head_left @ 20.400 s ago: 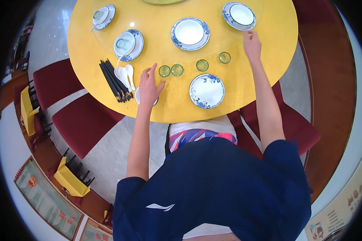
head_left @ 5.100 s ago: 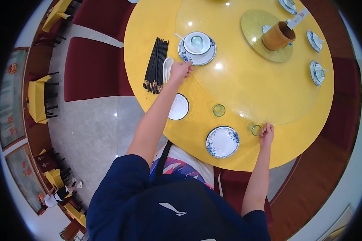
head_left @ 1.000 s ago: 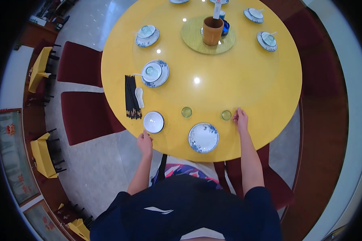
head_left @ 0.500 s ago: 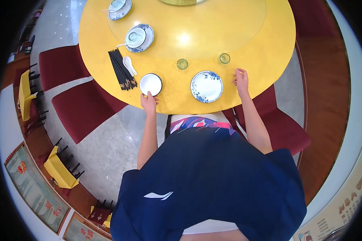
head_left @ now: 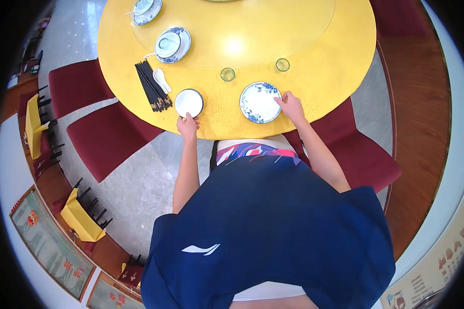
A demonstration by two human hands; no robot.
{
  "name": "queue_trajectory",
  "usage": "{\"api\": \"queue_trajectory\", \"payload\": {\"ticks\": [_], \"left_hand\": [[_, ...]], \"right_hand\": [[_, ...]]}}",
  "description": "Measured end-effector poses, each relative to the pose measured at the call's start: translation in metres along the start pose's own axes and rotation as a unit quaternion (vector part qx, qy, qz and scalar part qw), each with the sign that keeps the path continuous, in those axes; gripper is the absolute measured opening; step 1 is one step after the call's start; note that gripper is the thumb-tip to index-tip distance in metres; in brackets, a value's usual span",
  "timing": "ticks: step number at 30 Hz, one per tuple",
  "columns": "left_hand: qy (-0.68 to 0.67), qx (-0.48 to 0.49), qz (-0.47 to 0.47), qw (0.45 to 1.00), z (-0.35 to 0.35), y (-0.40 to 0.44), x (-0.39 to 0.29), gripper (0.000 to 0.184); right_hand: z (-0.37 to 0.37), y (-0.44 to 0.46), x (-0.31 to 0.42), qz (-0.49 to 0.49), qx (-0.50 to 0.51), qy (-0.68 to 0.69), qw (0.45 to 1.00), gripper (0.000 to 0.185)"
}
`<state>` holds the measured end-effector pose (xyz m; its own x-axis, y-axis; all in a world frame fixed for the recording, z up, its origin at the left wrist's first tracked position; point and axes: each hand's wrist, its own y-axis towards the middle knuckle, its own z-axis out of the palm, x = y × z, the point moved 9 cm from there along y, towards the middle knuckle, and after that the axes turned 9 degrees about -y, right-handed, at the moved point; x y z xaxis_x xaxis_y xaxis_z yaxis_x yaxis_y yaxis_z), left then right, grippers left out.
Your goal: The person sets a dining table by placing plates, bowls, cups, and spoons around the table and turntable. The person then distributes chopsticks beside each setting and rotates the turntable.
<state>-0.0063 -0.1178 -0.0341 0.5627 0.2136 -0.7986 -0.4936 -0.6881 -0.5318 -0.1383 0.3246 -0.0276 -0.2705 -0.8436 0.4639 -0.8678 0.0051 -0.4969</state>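
Note:
My left hand [head_left: 188, 125] is at the near edge of a white bowl [head_left: 189, 102], its thumb over the rim and fingers curled at the side. My right hand [head_left: 290, 106] reaches the right rim of a blue-patterned plate [head_left: 259, 104], thumb and fingers closed on the rim. Beyond them stand two green glasses, one [head_left: 227, 74] behind the gap between bowl and plate, the other [head_left: 282, 65] further right. Black chopsticks [head_left: 152, 87] and white spoons [head_left: 161, 80] lie left of the bowl. Further back sits a plate [head_left: 183, 50] holding a bowl, glass and spoon.
The round table [head_left: 221, 123] has a yellow cloth and a glass turntable [head_left: 294, 26]. Another place setting [head_left: 147, 12] is at the back left. Dark red chairs stand at the left [head_left: 105, 139] and right [head_left: 358, 149]. Small yellow-covered tables [head_left: 82, 216] line the far left.
My right hand has moved left from beside the right glass onto the plate's rim. My left hand stays at the bowl. The view has shifted slightly.

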Motion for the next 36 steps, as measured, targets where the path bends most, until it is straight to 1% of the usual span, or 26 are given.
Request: {"api": "queue_trajectory", "payload": {"ticks": [2, 3, 5, 6, 7, 8, 9, 10, 11, 12, 14, 17, 18, 20, 21, 22, 23, 25, 27, 29, 33, 35, 36], "left_hand": [[-0.004, -0.001, -0.004, 1.0, 0.002, -0.002, -0.001, 0.024], [-0.005, -0.005, -0.016, 1.0, 0.002, -0.003, 0.0, 0.027], [-0.007, -0.007, -0.027, 1.0, 0.002, -0.005, 0.001, 0.03], [-0.013, -0.009, -0.032, 0.999, 0.001, -0.007, 0.001, 0.035], [-0.021, -0.011, -0.036, 0.999, 0.001, -0.009, 0.0, 0.04], [-0.021, -0.01, -0.036, 0.999, 0.001, -0.011, -0.002, 0.04], [-0.023, -0.034, -0.034, 0.999, -0.003, -0.012, -0.004, 0.044], [-0.026, -0.058, -0.034, 0.997, -0.007, -0.013, -0.003, 0.048], [-0.027, -0.058, -0.037, 0.997, -0.007, -0.013, -0.002, 0.048], [-0.015, -0.048, -0.041, 0.998, -0.006, -0.013, -0.001, 0.05], [-0.007, -0.039, -0.048, 0.998, -0.007, -0.01, 0.004, 0.052], [0.016, -0.035, -0.036, 0.999, -0.022, -0.004, 0.013, 0.054], [-0.004, -0.022, -0.054, 0.998, -0.025, 0.001, 0.021, 0.056], [-0.026, -0.013, -0.077, 0.997, -0.032, 0.007, 0.039, 0.059], [-0.04, 0.003, -0.106, 0.994, -0.033, 0.01, 0.05, 0.06], [-0.054, 0.019, -0.134, 0.989, -0.031, 0.011, 0.059, 0.063], [-0.055, 0.018, -0.136, 0.989, -0.03, 0.01, 0.059, 0.063], [-0.044, -0.008, -0.105, 0.993, -0.031, 0.009, 0.053, 0.064], [-0.037, -0.014, -0.1, 0.994, -0.031, 0.011, 0.051, 0.063], [-0.026, -0.021, -0.097, 0.995, -0.031, 0.011, 0.049, 0.062], [-0.02, -0.029, -0.099, 0.994, -0.03, 0.011, 0.042, 0.062], [-0.022, -0.026, -0.103, 0.994, -0.03, 0.013, 0.04, 0.062], [-0.028, -0.026, -0.1, 0.994, -0.03, 0.012, 0.04, 0.062]], "right_hand": [[-0.002, -0.005, 0.005, -0.018, -0.009, -0.04, 0.999, 0.038], [-0.005, -0.005, 0.005, -0.016, -0.01, -0.039, 0.999, 0.038], [0.001, -0.003, 0.013, -0.074, 0.029, -0.04, 0.996, 0.034], [-0.001, -0.003, 0.011, -0.073, 0.029, -0.04, 0.996, 0.034], [-0.002, -0.004, 0.013, -0.095, 0.035, -0.002, 0.995, 0.032], [-0.003, -0.005, 0.016, -0.117, 0.042, 0.035, 0.992, 0.03], [-0.005, -0.004, 0.015, -0.118, 0.041, 0.034, 0.992, 0.03], [-0.005, -0.006, 0.014, -0.091, 0.081, 0.081, 0.989, 0.028], [-0.003, -0.011, 0.013, -0.063, 0.122, 0.127, 0.982, 0.027], [0.0, -0.012, 0.013, -0.064, 0.123, 0.124, 0.983, 0.027], [-0.007, -0.011, 0.02, -0.107, 0.077, 0.171, 0.976, 0.022], [-0.022, -0.017, 0.027, -0.108, 0.063, 0.175, 0.977, 0.02], [-0.029, -0.016, 0.032, -0.109, 0.067, 0.172, 0.977, 0.02], [-0.048, -0.007, 0.036, -0.062, 0.062, 0.251, 0.964, 0.019], [-0.057, -0.001, 0.045, -0.062, 0.065, 0.248, 0.965, 0.019], [-0.072, 0.008, 0.059, -0.076, 0.041, 0.252, 0.964, 0.021], [-0.085, 0.019, 0.072, -0.091, 0.017, 0.256, 0.962, 0.022], [-0.102, 0.051, 0.092, -0.089, -0.016, 0.197, 0.976, 0.024], [-0.11, 0.098, 0.104, -0.12, -0.078, 0.099, 0.985, 0.025], [-0.116, 0.126, 0.124, -0.119, -0.094, 0.054, 0.987, 0.025], [-0.095, 0.173, 0.135, -0.109, -0.094, 0.042, 0.989, 0.026], [-0.079, 0.188, 0.138, -0.099, -0.052, 0.002, 0.994, 0.026], [-0.075, 0.193, 0.14, -0.098, -0.053, 0.002, 0.994, 0.026]]}}
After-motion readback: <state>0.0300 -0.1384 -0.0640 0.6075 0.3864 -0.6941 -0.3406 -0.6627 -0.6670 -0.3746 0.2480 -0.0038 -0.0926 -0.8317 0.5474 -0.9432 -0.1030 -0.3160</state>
